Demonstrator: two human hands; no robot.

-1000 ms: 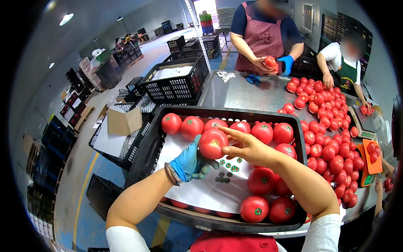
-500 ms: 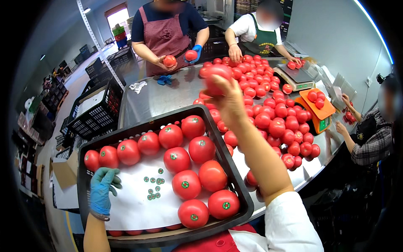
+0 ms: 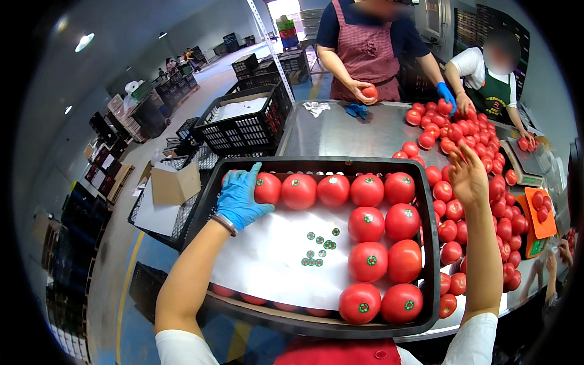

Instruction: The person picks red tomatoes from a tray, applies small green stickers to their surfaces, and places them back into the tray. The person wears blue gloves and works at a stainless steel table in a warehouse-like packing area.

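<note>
My left hand (image 3: 241,198), in a blue glove, is cupped over the left end of a row of red tomatoes. Its forefinger and thumb close around a tomato (image 3: 267,188), and another beside it is mostly hidden under the hand. The row runs along the far side of a black crate (image 3: 431,255) lined with white paper (image 3: 274,261). Two columns of larger-looking tomatoes (image 3: 368,261) fill the crate's right side. Many bear small round green stickers. My bare right hand (image 3: 469,176) hovers over the tomato pile (image 3: 450,210), fingers apart, with nothing in it.
Several loose round stickers (image 3: 318,249) lie on the paper. Across the metal table (image 3: 340,134), one person (image 3: 365,55) holds a tomato and reaches into the pile; another (image 3: 486,85) works beside a scale (image 3: 523,159). An orange scale (image 3: 538,219) stands right. Black crates (image 3: 243,125) are stacked left.
The view has swung left. My right hand held a tomato over the pile and is now without it. My left hand has moved from beside the row's left end onto the tomatoes there.
</note>
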